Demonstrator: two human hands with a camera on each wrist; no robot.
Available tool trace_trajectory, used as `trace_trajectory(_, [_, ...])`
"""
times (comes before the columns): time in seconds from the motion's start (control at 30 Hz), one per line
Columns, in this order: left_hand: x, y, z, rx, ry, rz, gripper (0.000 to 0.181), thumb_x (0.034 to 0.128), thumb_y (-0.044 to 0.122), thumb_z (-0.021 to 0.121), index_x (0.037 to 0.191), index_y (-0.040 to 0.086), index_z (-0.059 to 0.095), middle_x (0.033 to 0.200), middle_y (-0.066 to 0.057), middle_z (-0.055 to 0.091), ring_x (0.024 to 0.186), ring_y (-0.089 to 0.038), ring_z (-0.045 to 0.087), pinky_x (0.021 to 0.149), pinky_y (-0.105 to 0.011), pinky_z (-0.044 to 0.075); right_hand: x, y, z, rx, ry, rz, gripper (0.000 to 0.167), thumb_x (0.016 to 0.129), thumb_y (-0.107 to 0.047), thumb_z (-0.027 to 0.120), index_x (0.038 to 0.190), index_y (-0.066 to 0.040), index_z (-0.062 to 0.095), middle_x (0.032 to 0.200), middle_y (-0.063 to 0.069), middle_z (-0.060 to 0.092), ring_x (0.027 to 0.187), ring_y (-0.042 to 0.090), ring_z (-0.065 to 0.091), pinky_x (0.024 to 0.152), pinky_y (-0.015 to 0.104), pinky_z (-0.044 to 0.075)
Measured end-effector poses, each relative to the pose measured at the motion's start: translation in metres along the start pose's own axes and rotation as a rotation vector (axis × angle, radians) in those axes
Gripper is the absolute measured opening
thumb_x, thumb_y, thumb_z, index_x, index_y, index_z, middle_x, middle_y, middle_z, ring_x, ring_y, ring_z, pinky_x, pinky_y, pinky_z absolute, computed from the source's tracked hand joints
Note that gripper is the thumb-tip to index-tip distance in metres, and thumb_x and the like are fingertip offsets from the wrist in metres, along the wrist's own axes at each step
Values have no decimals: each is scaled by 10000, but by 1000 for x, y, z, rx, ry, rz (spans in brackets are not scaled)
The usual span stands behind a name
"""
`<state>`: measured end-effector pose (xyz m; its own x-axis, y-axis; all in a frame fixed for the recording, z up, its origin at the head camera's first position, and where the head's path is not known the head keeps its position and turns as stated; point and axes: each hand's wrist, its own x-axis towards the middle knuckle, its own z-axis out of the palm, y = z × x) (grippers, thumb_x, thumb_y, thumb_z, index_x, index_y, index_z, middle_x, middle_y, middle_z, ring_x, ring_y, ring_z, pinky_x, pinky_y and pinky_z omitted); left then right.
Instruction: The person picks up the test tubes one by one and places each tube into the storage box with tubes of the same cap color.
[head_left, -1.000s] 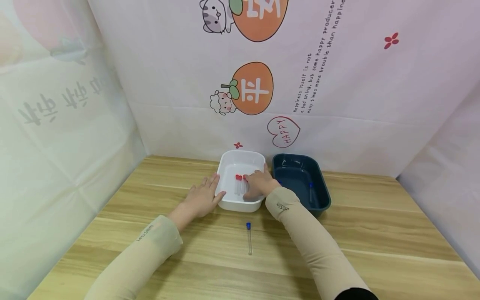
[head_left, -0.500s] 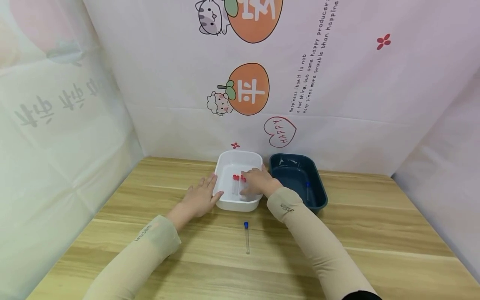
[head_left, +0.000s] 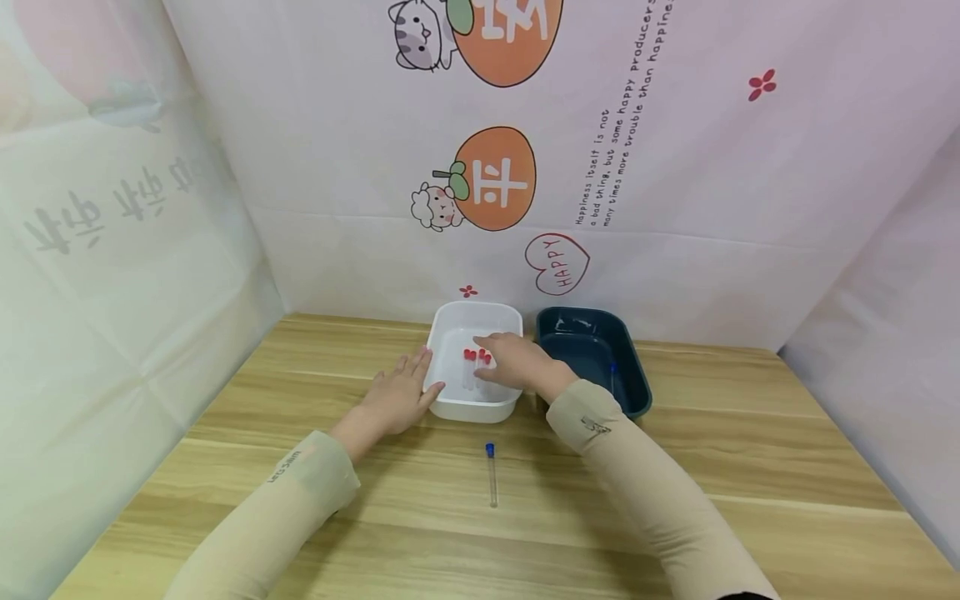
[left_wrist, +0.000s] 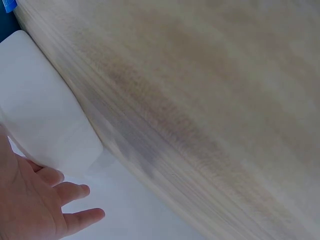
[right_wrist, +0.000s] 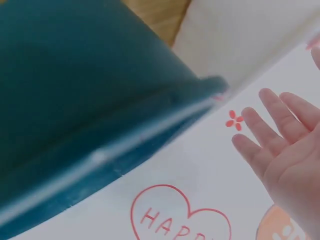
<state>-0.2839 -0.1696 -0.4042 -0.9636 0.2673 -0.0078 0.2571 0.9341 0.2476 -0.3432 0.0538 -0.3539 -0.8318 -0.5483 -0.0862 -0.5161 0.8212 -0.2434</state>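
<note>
Several red-capped clear tubes (head_left: 470, 356) lie side by side in the white bin (head_left: 472, 411). My right hand (head_left: 513, 361) is over the bin's right part, beside the tubes, and hides some of them. In the right wrist view the right hand (right_wrist: 290, 155) has its fingers extended, with nothing seen in them. My left hand (head_left: 395, 400) rests against the bin's left side with its fingers spread. The left wrist view shows the left hand (left_wrist: 30, 205) beside the white bin's wall (left_wrist: 45, 100).
A dark blue bin (head_left: 577, 322) stands right of the white one; a blue-capped tube (head_left: 612, 369) lies inside. Another blue-capped tube (head_left: 492, 475) lies on the wooden table (head_left: 405, 517) in front of the white bin. A printed cloth (head_left: 360, 167) hangs behind.
The right hand has drawn back and lifted slightly from the tubes, and its forearm has shifted right. More of the red caps show. The left hand stays at the white bin.
</note>
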Motion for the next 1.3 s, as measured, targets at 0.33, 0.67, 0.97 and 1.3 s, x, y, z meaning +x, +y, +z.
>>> trace_trajectory(0.33, [0,0,1,-7,8,1,740,1099,487,365,1628,5,180,1688,-156,171,1517,-450,191,1131,-725,219,-23,-9,-14,40,73,-54,641,996,-356,693,1550,-122,472,1564,151,459,1431,331,441,1111,507,411])
trace_trajectory(0.67, [0,-1,2,-10,2,-3,747,1097,497,358,1631,9,170,1691,-147,155,1521,-446,179,1136,-722,209,-45,-8,-18,53,162,-107,592,996,-326,699,1521,-124,514,1522,145,510,1399,336,477,1094,511,430])
trace_trajectory(0.97, [1,-3,3,-7,5,-2,749,1097,495,358,1631,7,165,1692,-148,146,1523,-447,170,1137,-722,204,-69,-8,-17,69,202,-197,560,989,-284,714,1502,-142,540,1466,117,566,1323,283,550,1066,474,471])
trace_trajectory(1.3, [1,-1,2,-6,6,-2,752,1096,499,355,1631,6,165,1691,-159,155,1518,-456,183,1131,-727,214,-99,-8,-11,150,253,-257,517,976,-235,733,1462,-143,583,1443,104,586,1279,267,577,1035,466,500])
